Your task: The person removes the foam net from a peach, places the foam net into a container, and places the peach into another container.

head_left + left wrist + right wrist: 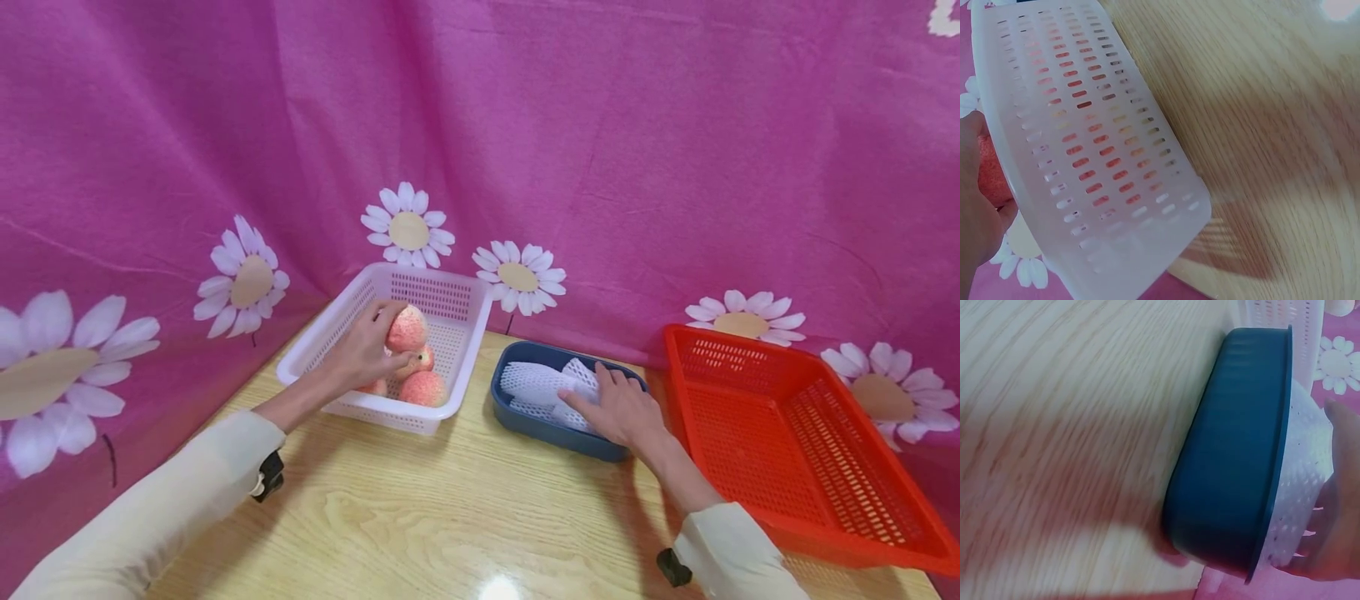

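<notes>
In the head view my left hand (363, 346) reaches into the white basket (468, 367) and grips a pink-red peach (407, 327) between thumb and fingers. Several more peaches (423, 388) lie below it. The left wrist view shows the gripped peach (992, 172) above the basket rim, partly covered by the hand (979, 200). On the other side, my right hand (626, 408) is over the dark blue tub (551, 432), its thumb and fingers around a white foam net sleeve (1304, 469). Other foam net sleeves (532, 382) lie beside it in the tub.
A large red basket (750, 433) stands to the right of the blue tub. All the containers rest on a light wooden table (450, 517). Behind it hangs a magenta cloth (600, 167) printed with white daisies.
</notes>
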### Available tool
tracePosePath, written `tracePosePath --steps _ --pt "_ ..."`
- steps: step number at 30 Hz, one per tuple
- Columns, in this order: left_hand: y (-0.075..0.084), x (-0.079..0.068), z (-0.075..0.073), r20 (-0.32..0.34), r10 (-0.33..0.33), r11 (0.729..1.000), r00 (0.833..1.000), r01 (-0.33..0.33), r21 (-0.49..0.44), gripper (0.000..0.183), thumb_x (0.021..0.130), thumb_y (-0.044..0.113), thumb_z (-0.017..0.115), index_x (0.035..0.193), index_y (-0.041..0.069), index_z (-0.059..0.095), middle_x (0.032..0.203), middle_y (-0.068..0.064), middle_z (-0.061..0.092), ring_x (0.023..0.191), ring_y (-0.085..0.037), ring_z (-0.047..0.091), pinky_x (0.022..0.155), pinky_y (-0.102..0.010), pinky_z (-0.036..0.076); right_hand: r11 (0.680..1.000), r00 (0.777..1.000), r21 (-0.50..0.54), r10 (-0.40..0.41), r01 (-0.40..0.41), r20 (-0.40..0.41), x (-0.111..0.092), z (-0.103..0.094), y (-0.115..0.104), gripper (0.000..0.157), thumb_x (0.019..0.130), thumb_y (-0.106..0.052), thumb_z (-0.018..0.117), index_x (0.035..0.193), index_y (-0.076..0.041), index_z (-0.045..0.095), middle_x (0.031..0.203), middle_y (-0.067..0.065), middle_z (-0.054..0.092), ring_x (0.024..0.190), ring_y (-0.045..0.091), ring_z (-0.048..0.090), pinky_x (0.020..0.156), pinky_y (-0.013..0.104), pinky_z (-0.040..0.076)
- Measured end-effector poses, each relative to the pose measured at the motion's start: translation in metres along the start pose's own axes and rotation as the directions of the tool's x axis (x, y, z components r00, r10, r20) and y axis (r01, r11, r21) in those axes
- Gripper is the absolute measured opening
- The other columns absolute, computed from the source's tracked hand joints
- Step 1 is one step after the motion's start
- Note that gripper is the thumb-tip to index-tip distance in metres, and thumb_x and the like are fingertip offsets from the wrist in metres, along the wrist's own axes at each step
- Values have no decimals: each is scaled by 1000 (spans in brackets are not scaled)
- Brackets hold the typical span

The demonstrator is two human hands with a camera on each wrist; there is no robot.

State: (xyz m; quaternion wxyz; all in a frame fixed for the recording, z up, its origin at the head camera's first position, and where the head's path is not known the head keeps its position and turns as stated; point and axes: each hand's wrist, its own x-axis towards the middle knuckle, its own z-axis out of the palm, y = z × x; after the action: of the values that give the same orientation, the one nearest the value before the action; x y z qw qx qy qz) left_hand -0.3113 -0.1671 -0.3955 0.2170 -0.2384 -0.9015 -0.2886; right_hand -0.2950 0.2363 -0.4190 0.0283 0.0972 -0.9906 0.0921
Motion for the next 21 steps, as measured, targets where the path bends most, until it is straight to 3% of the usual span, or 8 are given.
tracePosePath --steps 12,21 --pt "-10 -2 -7 -2 -19 998 1000 19 66 78 74 15 85 140 -3 47 134 -28 48 121 -41 48 98 -53 45 997 994 77 -6 15 -107 8 -5 -11 101 89 -72 49 153 2 26 147 30 39 129 50 41 103 64 37" --pt "-13 -3 -10 1 -35 996 999 35 81 78 74 14 85 140 -3 48 134 -29 47 122 -43 48 94 -54 49 993 981 109 -26 47 -190 13 -10 -20 97 90 -67 54 155 -1 25 149 29 35 134 48 35 108 66 28"
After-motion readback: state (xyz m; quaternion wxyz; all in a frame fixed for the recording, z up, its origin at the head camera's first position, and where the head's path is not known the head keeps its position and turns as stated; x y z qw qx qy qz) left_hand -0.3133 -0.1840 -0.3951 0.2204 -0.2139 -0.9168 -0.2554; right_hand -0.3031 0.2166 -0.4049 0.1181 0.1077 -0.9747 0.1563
